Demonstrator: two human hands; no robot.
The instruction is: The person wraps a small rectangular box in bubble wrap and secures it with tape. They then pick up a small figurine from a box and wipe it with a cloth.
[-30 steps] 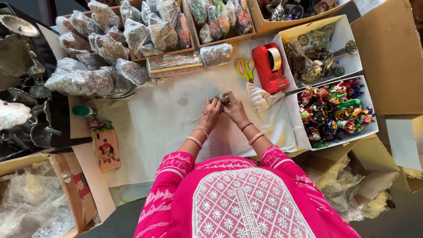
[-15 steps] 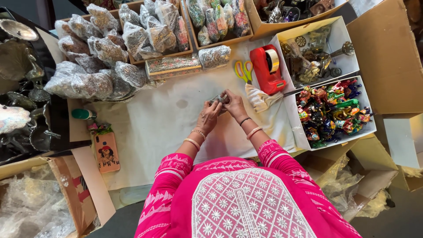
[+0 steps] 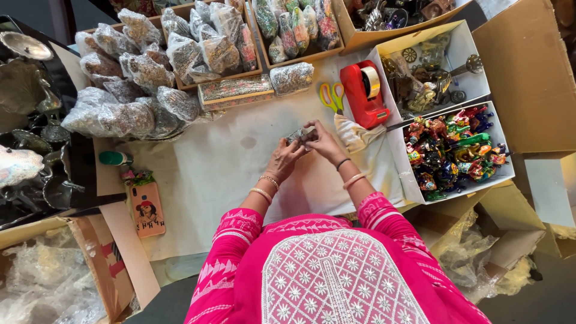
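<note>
Little has changed over the last second: both hands stay together over the middle of the white cloth (image 3: pixel 210 174), working the same small packet (image 3: pixel 300 134), which has barely shifted. That suggests a fiddly, fine step on the packet, not a move to a new item. The left hand (image 3: pixel 285 161) pinches the packet's near end from below; the right hand (image 3: pixel 323 143) closes its fingers on the far side, both pressed onto it. Just beyond lie scissors (image 3: pixel 330 95) and a red tape dispenser (image 3: pixel 364 93). To the right a white box (image 3: pixel 414 186) holds bright painted figurines (image 3: pixel 456 150). Bagged pieces (image 3: pixel 129 90) pile at the cloth's far left, near dark metalware (image 3: pixel 30 120). Cardboard and plastic wrap crowd the floor around
</note>
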